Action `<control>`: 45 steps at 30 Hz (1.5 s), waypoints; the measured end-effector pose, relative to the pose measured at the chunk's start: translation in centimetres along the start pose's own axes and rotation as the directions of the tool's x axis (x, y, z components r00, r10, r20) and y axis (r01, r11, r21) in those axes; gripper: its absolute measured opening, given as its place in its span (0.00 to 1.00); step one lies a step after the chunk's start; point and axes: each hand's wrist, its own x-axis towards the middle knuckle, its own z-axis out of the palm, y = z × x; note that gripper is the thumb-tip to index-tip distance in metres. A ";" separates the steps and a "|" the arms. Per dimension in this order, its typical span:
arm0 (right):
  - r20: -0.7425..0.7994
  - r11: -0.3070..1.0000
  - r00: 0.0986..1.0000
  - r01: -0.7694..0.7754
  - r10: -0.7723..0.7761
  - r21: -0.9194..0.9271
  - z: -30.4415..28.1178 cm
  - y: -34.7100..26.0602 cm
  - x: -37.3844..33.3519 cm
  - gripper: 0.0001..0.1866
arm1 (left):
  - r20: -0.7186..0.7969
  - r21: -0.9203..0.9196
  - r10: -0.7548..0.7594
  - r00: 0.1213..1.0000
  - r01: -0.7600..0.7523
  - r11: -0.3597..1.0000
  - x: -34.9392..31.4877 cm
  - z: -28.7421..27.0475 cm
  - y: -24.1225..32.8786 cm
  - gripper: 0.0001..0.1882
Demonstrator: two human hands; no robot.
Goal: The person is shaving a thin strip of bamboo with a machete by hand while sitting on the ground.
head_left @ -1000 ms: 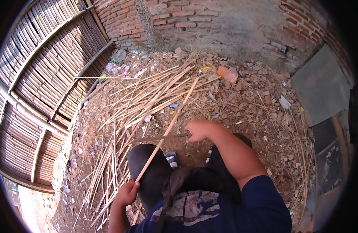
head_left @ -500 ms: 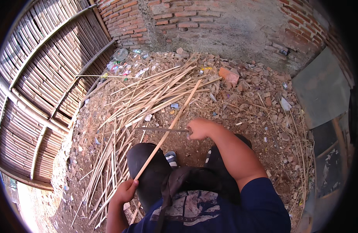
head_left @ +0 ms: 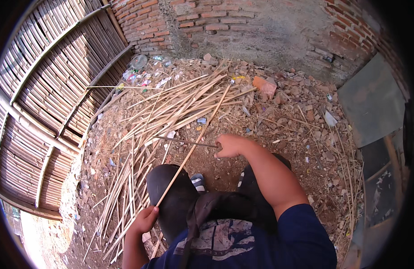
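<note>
My left hand (head_left: 145, 219) grips the near end of a long thin bamboo strip (head_left: 202, 130), which slants up and away across my knee (head_left: 171, 188) toward the heap of strips. My right hand (head_left: 229, 144) is closed on the handle of a dark knife (head_left: 184, 141), whose blade lies flat to the left and crosses the strip about midway. I am crouched low, with a sandalled foot (head_left: 198, 180) showing between my knees.
A heap of split bamboo strips (head_left: 171, 107) covers the dirt ahead and to the left. A woven bamboo panel (head_left: 41, 103) stands at the left, a brick wall (head_left: 243, 22) behind. Broken brick pieces (head_left: 265, 85) and litter lie about; a grey sheet (head_left: 373, 103) leans at the right.
My right hand with the knife has shifted slightly away along the strip; the left hand keeps its grip at the near end.
</note>
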 end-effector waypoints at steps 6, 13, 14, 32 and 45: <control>0.188 0.995 0.977 0.097 -0.096 0.003 -0.4 -1.3 0.1 0.31 | -0.005 -0.009 0.019 1.000 -0.019 1.000 -0.3 0.2 -0.6 0.26; 0.004 0.994 0.995 -0.099 0.099 0.054 -0.8 0.6 0.8 0.30 | -0.021 0.026 -0.012 1.000 0.013 1.000 -0.4 0.1 -0.4 0.28; -0.011 0.997 0.997 -0.076 0.076 0.032 -0.5 0.1 0.6 0.29 | -0.029 0.039 0.010 1.000 -0.008 0.999 -0.3 0.2 -0.3 0.28; 0.044 0.995 0.999 0.005 -0.001 -0.096 0.0 -1.6 0.0 0.27 | -0.043 0.109 -0.026 0.999 0.031 0.994 -0.5 0.1 1.3 0.28; -0.092 0.973 0.972 -0.207 0.216 0.098 -1.3 3.1 1.2 0.34 | -0.017 0.022 -0.022 1.000 0.022 1.000 -0.1 -0.3 -0.4 0.26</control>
